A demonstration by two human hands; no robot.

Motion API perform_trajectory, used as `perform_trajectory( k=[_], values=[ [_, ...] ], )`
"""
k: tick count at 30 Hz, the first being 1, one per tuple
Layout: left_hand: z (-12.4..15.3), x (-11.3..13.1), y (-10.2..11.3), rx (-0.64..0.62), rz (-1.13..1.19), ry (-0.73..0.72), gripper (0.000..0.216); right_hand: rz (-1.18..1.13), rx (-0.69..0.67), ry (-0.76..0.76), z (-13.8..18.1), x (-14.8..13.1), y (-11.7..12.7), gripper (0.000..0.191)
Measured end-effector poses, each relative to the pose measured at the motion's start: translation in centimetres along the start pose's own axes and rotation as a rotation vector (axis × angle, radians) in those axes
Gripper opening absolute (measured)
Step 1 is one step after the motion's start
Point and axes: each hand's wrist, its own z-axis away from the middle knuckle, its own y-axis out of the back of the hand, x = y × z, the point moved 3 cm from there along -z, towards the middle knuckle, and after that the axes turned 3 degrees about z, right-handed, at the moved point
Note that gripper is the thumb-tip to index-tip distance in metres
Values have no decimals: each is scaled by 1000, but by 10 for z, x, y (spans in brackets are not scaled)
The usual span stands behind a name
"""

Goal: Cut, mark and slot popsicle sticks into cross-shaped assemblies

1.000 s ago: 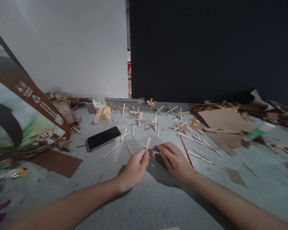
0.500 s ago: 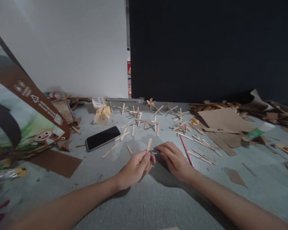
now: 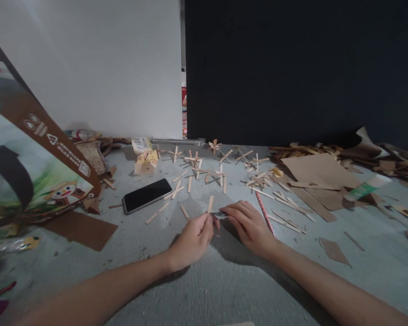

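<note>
A flat wooden stick (image 3: 210, 203) is held over the middle of the worktop (image 3: 204, 285), its free rounded end pointed toward the far edge and its lower part covered by fingers. It is gripped by the left hand (image 3: 191, 239), pinched between thumb and fingers. A thin grey tool (image 3: 220, 213) is clasped in the fingertips of the right hand (image 3: 250, 227); its tip is held close by the side of the stick, but whether the two are touching cannot be told.

Just right of the right hand, a red patterned rod (image 3: 265, 214) is laid slantwise, and beyond it loose sticks (image 3: 287, 223) are scattered toward the right edge. Between the hands and the far edge, crossed sticks (image 3: 225, 156) are spread across the worktop. To the left of these, a phone (image 3: 147, 196) is laid flat with its dark screen up, and behind it a crumpled yellowish wrapper (image 3: 147, 162) is seen. Toward the left edge, a printed bag (image 3: 66, 165) is stood, with a brown cardboard piece (image 3: 81, 231) laid before it. Toward the far right corner, cardboard sheets (image 3: 321, 170) are heaped, with a green-and-white tube (image 3: 367, 188) beside them. The far edge is backed by a white panel (image 3: 105, 68) on the left and a dark panel (image 3: 302, 68) on the right.
</note>
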Motion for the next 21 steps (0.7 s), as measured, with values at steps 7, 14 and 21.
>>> perform_trajectory(
  k=[7, 14, 21],
  values=[
    [-10, -11, 14, 161, 37, 9, 51, 9, 20, 129, 2, -14, 6, 34],
    [-6, -11, 15, 151, -165, -49, 37, -218, -204, -524, -7, -29, 4, 32],
    [-4, 1, 12, 152, -269, -103, 29, -557, -253, -801, -8, -40, 0, 39]
  ],
)
